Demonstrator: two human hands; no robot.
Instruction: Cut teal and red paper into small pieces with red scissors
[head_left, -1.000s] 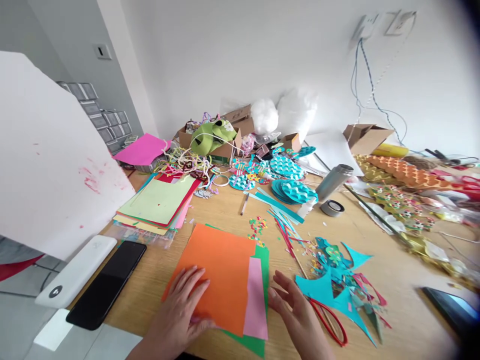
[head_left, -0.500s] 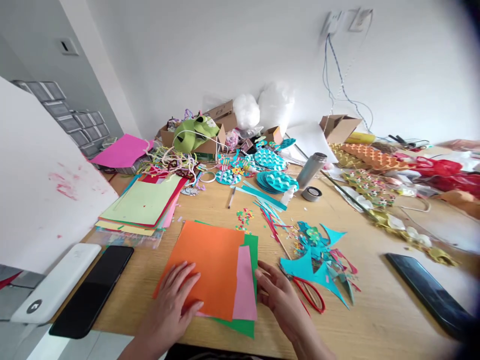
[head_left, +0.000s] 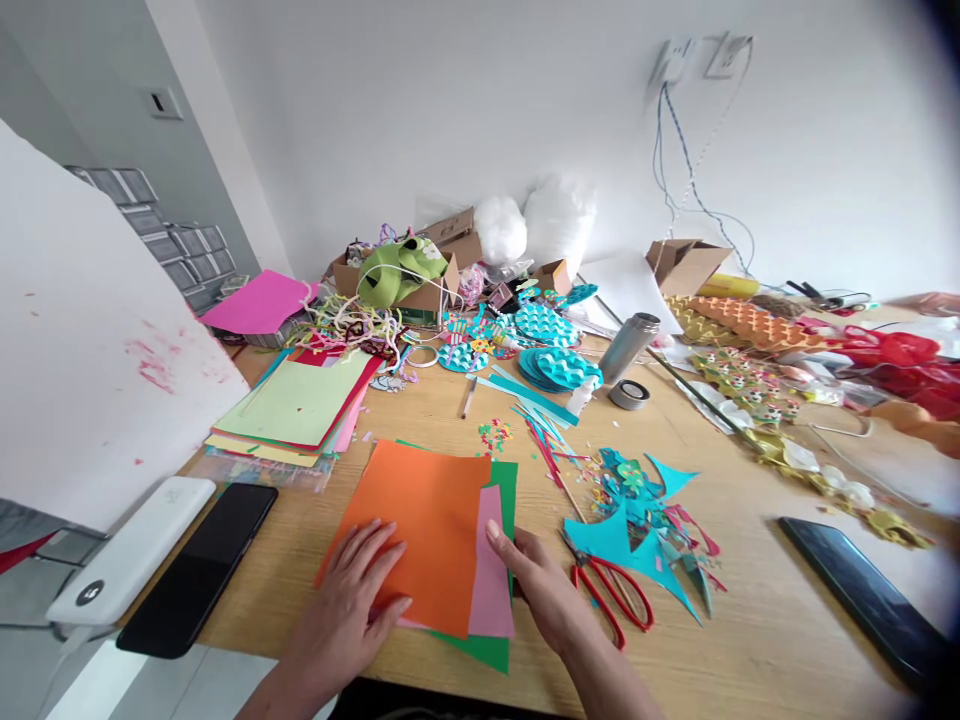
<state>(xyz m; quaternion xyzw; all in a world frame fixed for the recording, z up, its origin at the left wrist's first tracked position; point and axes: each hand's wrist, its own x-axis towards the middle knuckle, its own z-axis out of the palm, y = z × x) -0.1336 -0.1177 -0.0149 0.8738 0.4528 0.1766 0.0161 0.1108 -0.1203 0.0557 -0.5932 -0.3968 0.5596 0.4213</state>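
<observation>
An orange paper sheet (head_left: 424, 525) lies on a pink sheet (head_left: 493, 590) and a green sheet (head_left: 506, 480) near the front edge of the wooden table (head_left: 750, 640). My left hand (head_left: 352, 600) lies flat on the orange sheet's lower left part, fingers spread. My right hand (head_left: 536, 580) rests at the right edge of the stack, its thumb on the pink sheet and its fingers curled at the edge of the green one. Red-handled scissors (head_left: 615, 595) lie just right of my right hand.
Teal paper scraps (head_left: 637, 525) lie right of the scissors. A stack of coloured sheets (head_left: 300, 410) sits behind the left hand; a black phone (head_left: 199, 565) and a white power bank (head_left: 127, 565) lie at the left. Another dark phone (head_left: 862, 595) lies at the right. Craft clutter fills the back.
My right hand has moved left onto the edge of the paper stack, thumb now on the pink sheet. My left hand has stayed flat on the orange sheet. The camera view has shifted slightly.
</observation>
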